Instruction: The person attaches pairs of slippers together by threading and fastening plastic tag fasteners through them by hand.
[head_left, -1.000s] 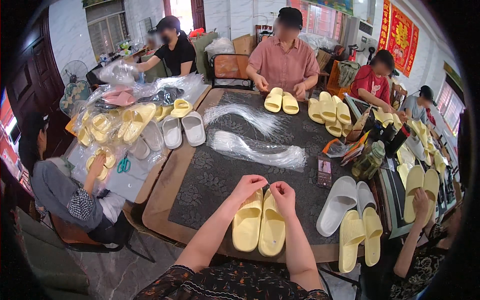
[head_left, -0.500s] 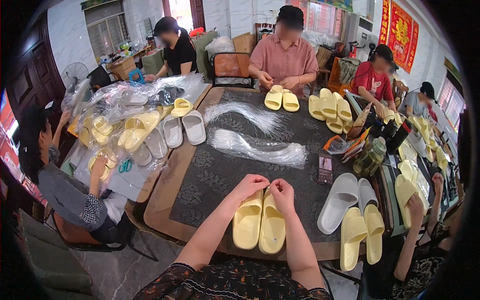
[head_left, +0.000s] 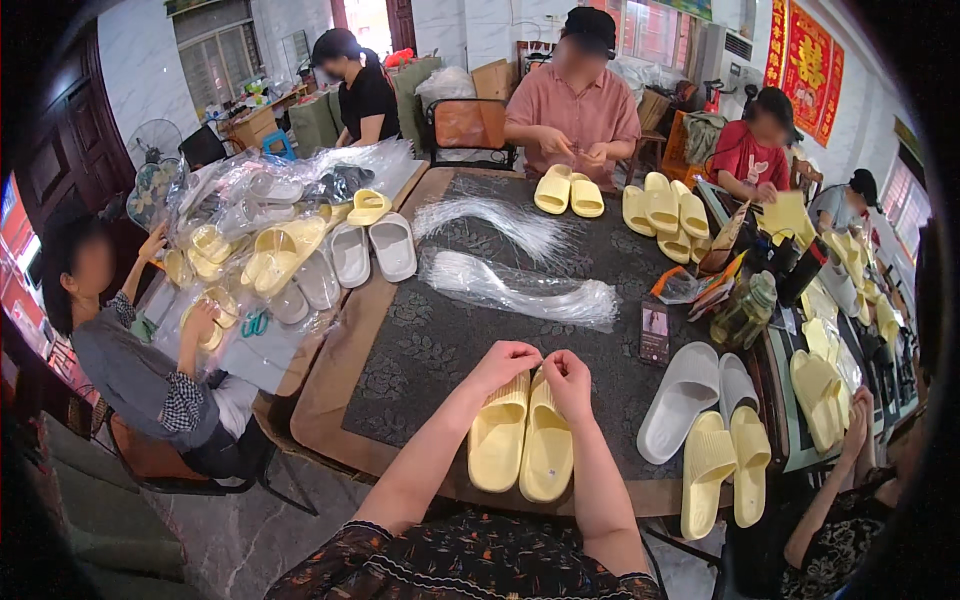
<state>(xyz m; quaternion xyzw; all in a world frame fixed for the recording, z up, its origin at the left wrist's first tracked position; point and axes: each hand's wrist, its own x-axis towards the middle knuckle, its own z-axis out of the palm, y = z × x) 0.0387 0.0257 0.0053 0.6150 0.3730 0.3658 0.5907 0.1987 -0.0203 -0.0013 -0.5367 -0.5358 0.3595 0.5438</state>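
A pair of pale yellow slippers, the left slipper (head_left: 496, 450) and the right slipper (head_left: 547, 455), lies side by side at the table's near edge, heels toward me. Over the left slipper's ribbed toe strap, my left hand (head_left: 507, 366) is closed in a pinch. My right hand (head_left: 567, 382) pinches likewise at the right slipper's toe, the fingertips of both hands close together. Whatever is between the fingers is too small to make out. Beyond them lie a loose bundle of thin clear plastic strands (head_left: 495, 222) and another strand bundle (head_left: 520, 288) in clear wrapping.
To my right are a grey slipper (head_left: 680, 405), more yellow slippers (head_left: 708, 470), a phone (head_left: 654, 333) and a jar (head_left: 745, 310). Bagged slippers (head_left: 280, 255) cover the left table. Several people sit around, one person (head_left: 572, 110) opposite me. A yellow pair (head_left: 570, 192) stands at the far edge.
My hands keep their pinch at the toes, almost unmoved. The view has shifted slightly. At the right edge, a co-worker's hand has come off a yellow slipper.
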